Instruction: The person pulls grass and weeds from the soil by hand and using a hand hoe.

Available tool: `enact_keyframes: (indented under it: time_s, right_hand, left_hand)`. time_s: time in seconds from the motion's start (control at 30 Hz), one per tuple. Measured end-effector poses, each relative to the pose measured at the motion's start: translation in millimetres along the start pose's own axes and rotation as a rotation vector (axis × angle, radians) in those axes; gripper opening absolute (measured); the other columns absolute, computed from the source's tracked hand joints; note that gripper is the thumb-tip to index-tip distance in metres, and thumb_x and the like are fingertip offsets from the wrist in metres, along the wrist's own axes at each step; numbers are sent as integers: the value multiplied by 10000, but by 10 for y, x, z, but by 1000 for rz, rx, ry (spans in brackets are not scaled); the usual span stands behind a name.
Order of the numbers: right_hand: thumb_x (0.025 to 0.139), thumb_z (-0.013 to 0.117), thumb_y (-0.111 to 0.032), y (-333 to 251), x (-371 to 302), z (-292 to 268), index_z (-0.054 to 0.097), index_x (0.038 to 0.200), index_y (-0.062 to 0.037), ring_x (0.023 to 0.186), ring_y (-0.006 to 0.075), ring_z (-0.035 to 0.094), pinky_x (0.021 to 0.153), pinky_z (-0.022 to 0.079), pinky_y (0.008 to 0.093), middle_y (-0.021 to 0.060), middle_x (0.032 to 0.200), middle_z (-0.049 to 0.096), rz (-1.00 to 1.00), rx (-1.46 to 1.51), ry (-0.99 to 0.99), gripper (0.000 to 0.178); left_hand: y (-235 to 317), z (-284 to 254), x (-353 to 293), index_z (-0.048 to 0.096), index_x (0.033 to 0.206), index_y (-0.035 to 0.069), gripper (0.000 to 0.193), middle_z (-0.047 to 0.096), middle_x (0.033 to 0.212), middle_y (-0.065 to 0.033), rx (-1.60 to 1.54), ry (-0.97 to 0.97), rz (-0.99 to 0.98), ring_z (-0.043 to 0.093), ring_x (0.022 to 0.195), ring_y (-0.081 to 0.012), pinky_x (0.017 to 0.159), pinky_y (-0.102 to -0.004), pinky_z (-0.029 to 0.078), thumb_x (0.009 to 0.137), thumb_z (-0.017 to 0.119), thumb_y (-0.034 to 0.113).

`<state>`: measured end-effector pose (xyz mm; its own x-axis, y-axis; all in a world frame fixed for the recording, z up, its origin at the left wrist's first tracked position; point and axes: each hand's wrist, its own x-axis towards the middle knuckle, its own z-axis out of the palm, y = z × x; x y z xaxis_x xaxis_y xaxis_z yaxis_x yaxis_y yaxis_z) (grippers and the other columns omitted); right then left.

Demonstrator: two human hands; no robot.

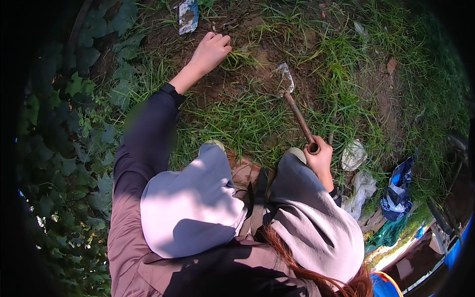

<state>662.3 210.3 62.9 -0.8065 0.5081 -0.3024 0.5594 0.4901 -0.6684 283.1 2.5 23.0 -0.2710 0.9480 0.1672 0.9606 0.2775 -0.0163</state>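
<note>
My left hand (pixel 212 51) reaches out to the far left over bare soil, its fingers curled closed beside a tuft of grass (pixel 240 58). What lies inside those fingers is hidden. Low on the right, next to my knee, my right hand (pixel 319 159) wraps round the rusty tube handle of a small trowel (pixel 299 118). The handle's hollow end points back toward me. Its narrow, shiny blade (pixel 285 78) rests at the soil, pointing away, among grass and dirt.
A torn blue-and-white wrapper (pixel 188 17) lies beyond my left hand. White plastic scraps (pixel 354 156) and a dark blue patterned bag (pixel 397 190) lie to the right. Leafy vines (pixel 59 168) fill the left side. A brick (pixel 244 172) shows between my feet.
</note>
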Motion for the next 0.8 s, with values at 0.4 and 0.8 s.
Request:
enact_keyframes:
  time_s: [0.4, 0.8]
  right_hand:
    - [634, 676, -136, -8, 6, 1, 627, 879, -18, 589, 304, 633, 574, 499, 334, 164, 650, 606, 11, 19, -3, 276]
    - [636, 680, -140, 23, 3, 8, 625, 886, -25, 587, 301, 634, 568, 497, 332, 156, 649, 606, 12, -5, -18, 281]
  left_hand:
    - [137, 53, 76, 653, 1052, 76, 454, 533, 939, -28, -212, -263, -246, 494, 921, -198, 832, -348, 347, 711, 720, 368]
    - [412, 353, 383, 616, 1058, 58, 606, 490, 897, -44, 39, -149, -152, 478, 894, -208, 755, -325, 360, 642, 744, 480]
